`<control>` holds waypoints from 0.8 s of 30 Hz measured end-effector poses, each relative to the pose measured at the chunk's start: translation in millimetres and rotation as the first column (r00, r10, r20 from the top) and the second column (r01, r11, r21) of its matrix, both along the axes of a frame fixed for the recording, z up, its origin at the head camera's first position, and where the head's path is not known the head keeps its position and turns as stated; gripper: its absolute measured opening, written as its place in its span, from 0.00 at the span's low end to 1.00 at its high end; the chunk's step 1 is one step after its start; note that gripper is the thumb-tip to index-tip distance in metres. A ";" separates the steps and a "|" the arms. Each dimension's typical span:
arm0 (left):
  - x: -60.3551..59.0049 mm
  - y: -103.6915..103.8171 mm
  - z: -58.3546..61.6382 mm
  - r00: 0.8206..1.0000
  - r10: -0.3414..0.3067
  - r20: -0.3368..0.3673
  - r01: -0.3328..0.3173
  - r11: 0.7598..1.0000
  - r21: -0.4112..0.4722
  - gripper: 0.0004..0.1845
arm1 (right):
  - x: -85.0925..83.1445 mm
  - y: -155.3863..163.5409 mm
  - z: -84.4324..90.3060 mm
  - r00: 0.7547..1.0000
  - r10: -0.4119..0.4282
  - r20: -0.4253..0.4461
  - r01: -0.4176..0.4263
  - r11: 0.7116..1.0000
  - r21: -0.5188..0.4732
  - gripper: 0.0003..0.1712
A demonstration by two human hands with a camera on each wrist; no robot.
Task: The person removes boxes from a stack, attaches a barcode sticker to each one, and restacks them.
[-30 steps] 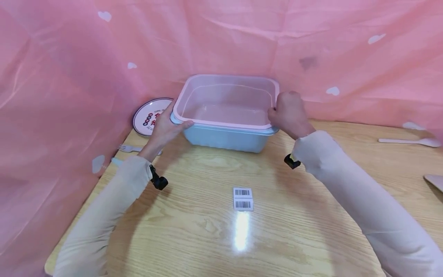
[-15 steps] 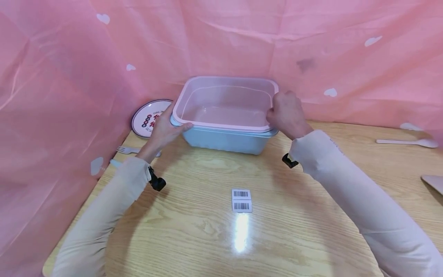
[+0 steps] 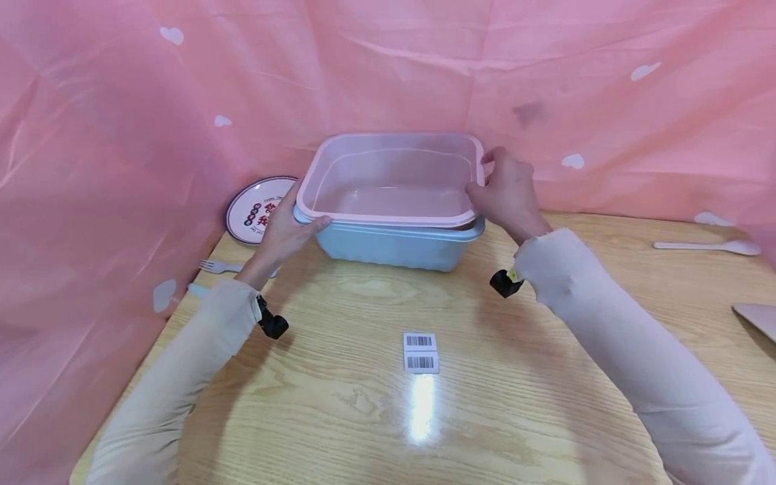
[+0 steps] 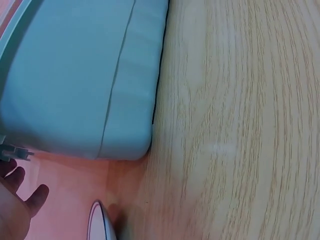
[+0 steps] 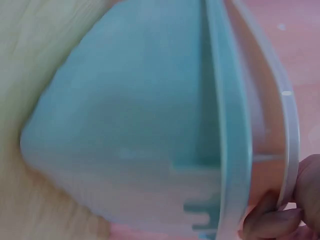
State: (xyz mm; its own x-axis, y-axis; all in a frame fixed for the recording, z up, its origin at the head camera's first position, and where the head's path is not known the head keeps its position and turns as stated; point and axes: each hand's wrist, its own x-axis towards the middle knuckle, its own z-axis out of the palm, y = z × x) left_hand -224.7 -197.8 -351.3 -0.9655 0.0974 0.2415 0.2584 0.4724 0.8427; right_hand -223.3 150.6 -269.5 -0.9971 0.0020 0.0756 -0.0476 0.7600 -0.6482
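A pink plastic basin [image 3: 394,199] sits nested in a light blue basin [image 3: 391,248]. The pink rim is raised at the right end, leaving a gap that the right wrist view shows between the pink rim [image 5: 290,115] and the blue rim [image 5: 235,125]. My right hand [image 3: 509,192] pinches the pink rim between thumb and fingers. At the left end my left hand [image 3: 281,230] holds the blue basin by its rim, thumb along the front corner. Its fingers [image 4: 35,200] show below the rim in the left wrist view.
Behind my left hand a white plate [image 3: 247,214] with red characters leans near the cloth. A fork [image 3: 218,266] lies left. A barcode card [image 3: 421,352] lies in front, a spoon [image 3: 706,247] at right, and a flat beige object [image 3: 758,316] at the right edge.
The pink basin's right end has risen from the blue rim, opening a gap. My right fingers have shifted from a closed fist to a pinch. The left hand keeps its hold.
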 end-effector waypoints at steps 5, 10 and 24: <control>9.4 5.9 10.5 0.999 -0.041 0.004 0.040 0.996 0.081 0.51 | 1.4 -2.8 -1.4 0.999 -0.020 0.051 0.025 0.995 -0.093 0.20; 18.5 12.2 19.5 0.996 -0.084 -0.030 0.088 0.982 0.170 0.54 | -1.5 -2.2 -4.6 0.999 -0.019 0.028 0.023 0.987 -0.160 0.13; 16.8 20.7 17.8 0.999 -0.052 -0.014 0.054 0.974 0.219 0.50 | -10.3 1.7 -17.9 0.998 -0.056 -0.008 0.042 0.832 -0.553 0.10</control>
